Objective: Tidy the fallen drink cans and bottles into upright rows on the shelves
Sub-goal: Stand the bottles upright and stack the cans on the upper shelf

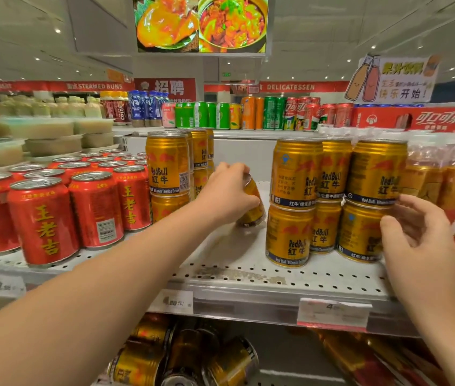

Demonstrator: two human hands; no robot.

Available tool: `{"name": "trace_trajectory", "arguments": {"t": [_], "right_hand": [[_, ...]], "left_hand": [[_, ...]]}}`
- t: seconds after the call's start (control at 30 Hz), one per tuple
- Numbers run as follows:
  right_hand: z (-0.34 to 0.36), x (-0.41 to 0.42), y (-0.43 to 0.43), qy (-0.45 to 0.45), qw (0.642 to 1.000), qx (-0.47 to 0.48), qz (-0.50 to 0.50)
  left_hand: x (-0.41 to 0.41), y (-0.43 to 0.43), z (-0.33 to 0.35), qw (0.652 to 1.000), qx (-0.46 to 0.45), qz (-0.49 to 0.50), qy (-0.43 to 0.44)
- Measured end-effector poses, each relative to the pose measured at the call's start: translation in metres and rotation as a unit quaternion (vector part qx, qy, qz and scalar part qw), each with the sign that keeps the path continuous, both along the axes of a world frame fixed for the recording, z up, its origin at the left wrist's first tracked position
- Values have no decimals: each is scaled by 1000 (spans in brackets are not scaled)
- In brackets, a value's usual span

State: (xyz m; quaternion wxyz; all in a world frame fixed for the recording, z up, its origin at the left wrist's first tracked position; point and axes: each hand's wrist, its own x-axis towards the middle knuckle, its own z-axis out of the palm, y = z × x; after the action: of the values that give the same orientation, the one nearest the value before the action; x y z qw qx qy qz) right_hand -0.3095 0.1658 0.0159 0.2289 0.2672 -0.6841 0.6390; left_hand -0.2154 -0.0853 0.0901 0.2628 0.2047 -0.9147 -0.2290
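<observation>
A tilted gold can (253, 215) in my grip, on the shelf (234, 274) between two gold stacks.
Red cans (42, 218) stand in rows at the far left, then the left gold stack (167, 168). My left hand (229, 196) grips the tilted can from above. My right hand (416, 235) is relaxed, holding nothing, just beside the right gold stack (332, 196). Fallen cans (181, 355) lie on the shelf below.
</observation>
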Motion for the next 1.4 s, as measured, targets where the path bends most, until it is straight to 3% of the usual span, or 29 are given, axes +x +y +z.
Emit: {"name": "trace_trajectory", "arguments": {"t": [0.13,0.27,0.47,0.57,0.63,0.7,0.8,0.97,1.07,1.17,1.3,1.4], "right_hand": [[0,-5,3,-20,999,-17,25],[-1,-13,4,-48,998,-1,52],[-2,-19,2,-71,992,80,70],[-1,-18,1,-69,991,90,75],[0,-17,1,-69,990,90,83],[1,-16,1,-67,989,96,87],[0,-15,1,-61,991,91,77],[-12,-1,8,18,999,7,-42],[-24,24,3,62,997,-28,-24],[-24,56,-16,39,998,42,29],[-19,79,-43,-16,979,202,32],[-12,81,-53,-23,972,233,5]], "left_hand": [[-9,-6,20,987,-46,-32,-152],[-15,-9,30,955,-158,-9,-249],[-20,-10,22,925,-273,39,-262],[-14,-8,15,926,-300,65,-219],[-2,0,9,954,-263,69,-125],[18,17,-2,988,-141,70,6],[58,48,-31,992,-16,39,121],[122,49,-69,979,-91,39,177],[145,12,-70,966,-112,91,214],[149,-24,-67,969,-75,147,182],[134,-46,-63,983,88,71,144],[125,-53,-61,987,72,48,137]]}}
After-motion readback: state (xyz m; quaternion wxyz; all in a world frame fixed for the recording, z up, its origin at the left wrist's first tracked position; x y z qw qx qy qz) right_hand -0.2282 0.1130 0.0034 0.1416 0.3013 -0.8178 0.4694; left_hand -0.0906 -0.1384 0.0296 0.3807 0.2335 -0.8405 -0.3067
